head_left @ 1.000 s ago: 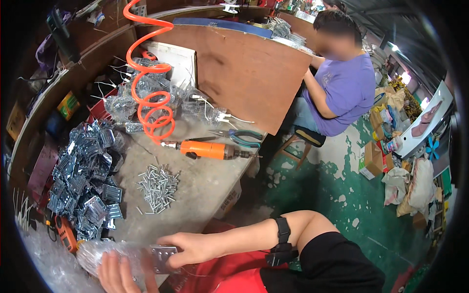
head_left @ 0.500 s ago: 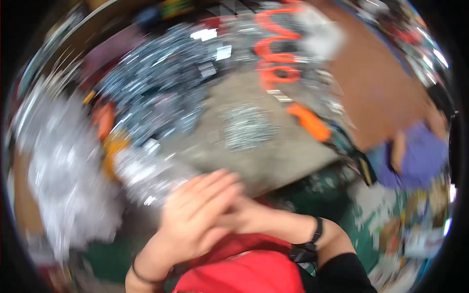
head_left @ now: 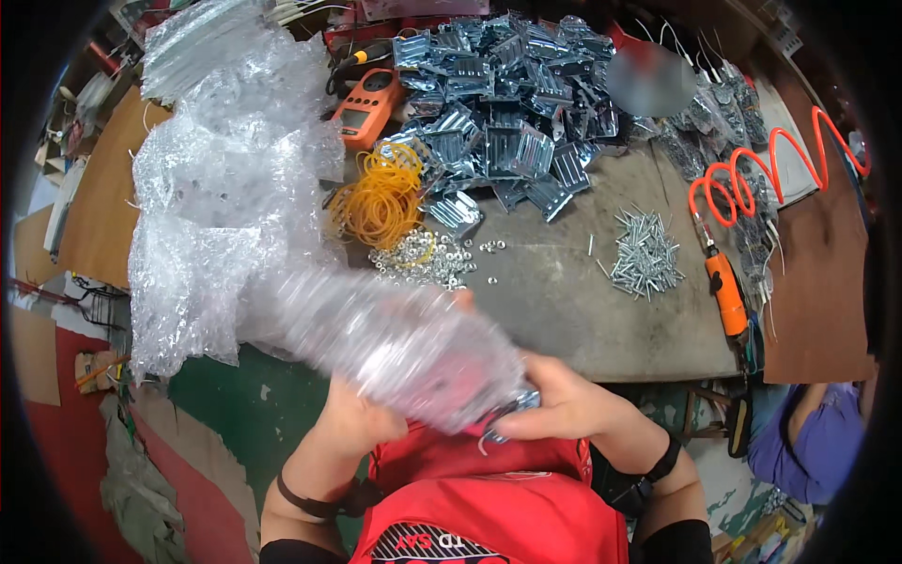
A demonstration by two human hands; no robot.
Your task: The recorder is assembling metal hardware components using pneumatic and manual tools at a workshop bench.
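Observation:
Between my hands, close in front of my red apron, is a clear bubble-wrap bag [head_left: 399,343], partly smeared by motion. My left hand [head_left: 362,409] is closed on its near side, with some fingers hidden behind the plastic. At the bag's right end, my right hand [head_left: 568,399] pinches a small shiny metal part [head_left: 517,409], from which a short pale wire sticks out. Whether this part lies inside the plastic or against it, I cannot tell. Beyond the bag lie a heap of small nuts [head_left: 423,258] and a tangle of yellow rubber bands [head_left: 381,197].
A tall bubble-wrap stack [head_left: 225,207] fills the left side. Shiny metal plates [head_left: 498,113] are heaped at the back, beside an orange meter [head_left: 365,108]. Screws [head_left: 646,258] and an orange power screwdriver [head_left: 725,291] on a coiled hose [head_left: 752,183] lie right. Another person's purple clothing [head_left: 817,442] shows lower right.
My view has swung round and sharpened. My hands, pressed together before, are now apart with the bubble-wrap bag and the metal part between them.

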